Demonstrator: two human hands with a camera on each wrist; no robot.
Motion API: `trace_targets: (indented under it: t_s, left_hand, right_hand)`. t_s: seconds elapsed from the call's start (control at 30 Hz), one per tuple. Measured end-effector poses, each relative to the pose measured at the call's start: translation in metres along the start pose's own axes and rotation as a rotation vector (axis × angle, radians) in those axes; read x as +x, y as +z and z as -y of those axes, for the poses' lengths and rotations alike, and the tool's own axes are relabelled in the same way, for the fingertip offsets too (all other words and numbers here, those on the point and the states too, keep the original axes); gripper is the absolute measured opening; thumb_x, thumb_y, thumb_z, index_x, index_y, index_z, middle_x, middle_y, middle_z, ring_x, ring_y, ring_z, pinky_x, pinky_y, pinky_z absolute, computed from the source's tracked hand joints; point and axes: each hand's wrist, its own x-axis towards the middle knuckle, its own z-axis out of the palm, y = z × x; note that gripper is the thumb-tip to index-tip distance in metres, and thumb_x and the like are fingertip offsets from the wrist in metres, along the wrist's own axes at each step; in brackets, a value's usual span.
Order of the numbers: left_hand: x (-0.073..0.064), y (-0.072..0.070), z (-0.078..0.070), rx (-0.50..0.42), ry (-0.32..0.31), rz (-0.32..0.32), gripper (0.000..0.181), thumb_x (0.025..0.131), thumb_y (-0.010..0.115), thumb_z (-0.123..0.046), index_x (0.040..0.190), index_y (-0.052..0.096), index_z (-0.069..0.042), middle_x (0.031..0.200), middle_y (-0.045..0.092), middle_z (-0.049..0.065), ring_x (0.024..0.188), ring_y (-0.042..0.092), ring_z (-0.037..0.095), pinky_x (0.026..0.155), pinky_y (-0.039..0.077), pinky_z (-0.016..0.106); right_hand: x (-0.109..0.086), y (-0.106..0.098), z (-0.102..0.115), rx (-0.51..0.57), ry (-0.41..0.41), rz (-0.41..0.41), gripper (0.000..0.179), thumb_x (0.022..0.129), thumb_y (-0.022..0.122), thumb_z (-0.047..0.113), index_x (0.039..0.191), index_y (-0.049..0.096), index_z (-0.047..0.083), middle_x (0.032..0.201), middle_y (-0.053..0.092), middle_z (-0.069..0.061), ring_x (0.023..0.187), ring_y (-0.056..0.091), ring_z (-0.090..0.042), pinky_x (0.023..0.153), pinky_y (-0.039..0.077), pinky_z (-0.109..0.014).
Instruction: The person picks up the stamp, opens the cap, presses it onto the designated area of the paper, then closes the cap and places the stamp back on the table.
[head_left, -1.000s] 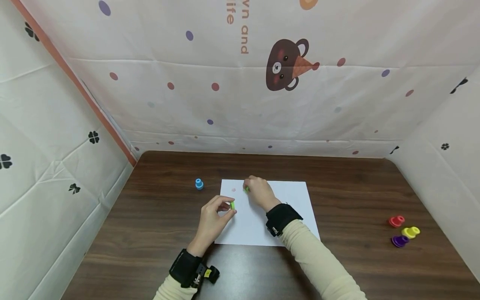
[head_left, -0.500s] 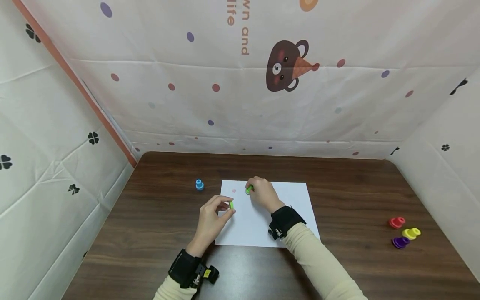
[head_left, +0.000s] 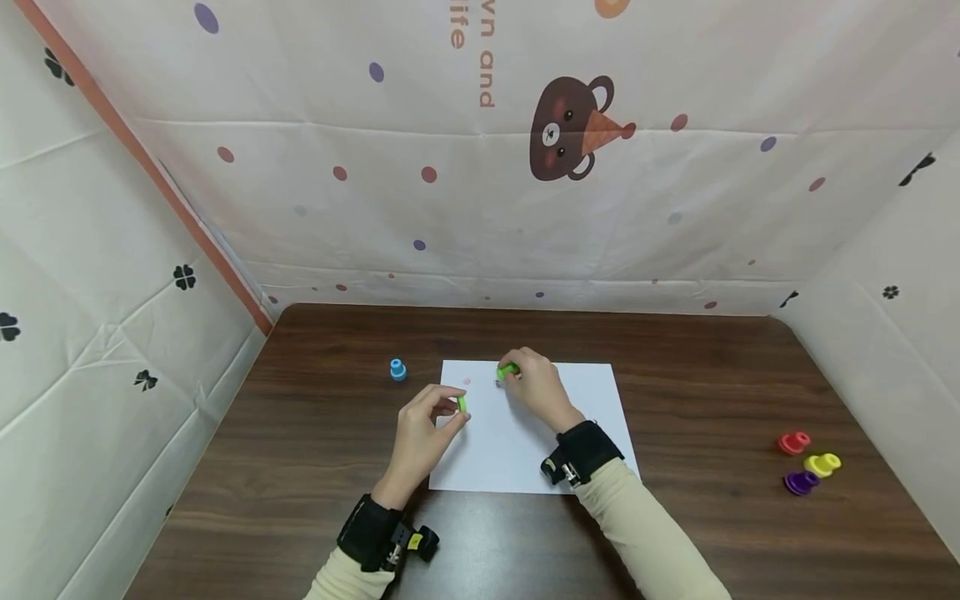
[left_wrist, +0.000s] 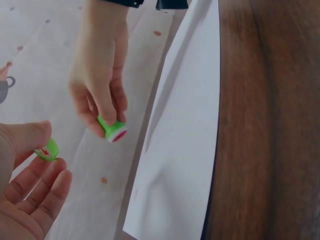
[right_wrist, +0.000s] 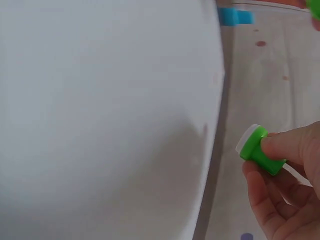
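Note:
My right hand [head_left: 536, 387] pinches a green stamp [right_wrist: 262, 152] between thumb and fingers, held above the white paper. Its white-edged end carries a pinkish-red face, visible in the left wrist view on the stamp [left_wrist: 114, 130]. My left hand [head_left: 422, 429] pinches a small green cap [left_wrist: 47, 150] by its rim, with a red figure on it, over the paper's left edge. On the sheet of paper [head_left: 555, 450] a faint pink mark [head_left: 467, 381] shows near the upper left corner.
A blue stamp [head_left: 398, 370] stands left of the paper. Red [head_left: 793, 443], yellow [head_left: 822, 465] and purple stamps [head_left: 801, 483] sit together at the right of the brown wooden table [head_left: 300, 433]. A patterned white cloth [head_left: 360, 208] hangs behind the table.
My right hand has risen off the paper and shifted slightly right, and more of the green stamp shows. My left hand stays nearly in place with the cap.

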Motion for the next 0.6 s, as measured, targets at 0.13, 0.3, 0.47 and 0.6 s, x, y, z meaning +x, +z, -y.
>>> trace_targets:
  t_s: [0.13, 0.3, 0.47, 0.6]
  left_hand:
    - [0.0, 0.002, -0.002, -0.003, -0.019, 0.004, 0.026, 0.072, 0.075, 0.0, 0.096, 0.067, -0.007, 0.089, 0.062, -0.001, 0.077, 0.063, 0.011, 0.067, 0.056, 0.027]
    - [-0.002, 0.004, -0.003, -0.008, -0.039, 0.024, 0.026, 0.073, 0.075, -0.003, 0.096, 0.067, -0.011, 0.091, 0.062, -0.003, 0.078, 0.062, 0.007, 0.069, 0.055, 0.021]
    - [-0.003, 0.01, -0.005, -0.031, -0.028, 0.045, 0.026, 0.073, 0.075, -0.002, 0.097, 0.067, -0.01, 0.092, 0.063, -0.002, 0.078, 0.063, 0.009, 0.07, 0.055, 0.022]
    - [-0.004, 0.016, -0.007, -0.041, -0.021, 0.063, 0.026, 0.073, 0.075, -0.003, 0.097, 0.067, -0.009, 0.091, 0.063, -0.002, 0.078, 0.063, 0.008, 0.07, 0.055, 0.022]
  right_hand:
    - [-0.008, -0.009, -0.002, 0.081, 0.068, -0.019, 0.016, 0.078, 0.067, -0.001, 0.092, 0.067, 0.009, 0.087, 0.063, -0.006, 0.075, 0.062, -0.016, 0.064, 0.054, -0.026]
    - [-0.02, -0.017, -0.003, 0.192, 0.165, -0.041, 0.016, 0.081, 0.066, 0.002, 0.094, 0.066, 0.01, 0.091, 0.064, -0.006, 0.076, 0.059, -0.016, 0.065, 0.051, -0.026]
    - [-0.035, -0.02, 0.002, 0.333, 0.287, -0.041, 0.016, 0.083, 0.065, 0.006, 0.098, 0.064, 0.012, 0.098, 0.064, -0.004, 0.082, 0.062, -0.016, 0.066, 0.053, -0.023]
    - [-0.047, -0.019, 0.011, 0.471, 0.383, -0.013, 0.017, 0.083, 0.064, 0.007, 0.1, 0.064, 0.014, 0.1, 0.064, -0.003, 0.082, 0.062, -0.015, 0.063, 0.052, -0.02]
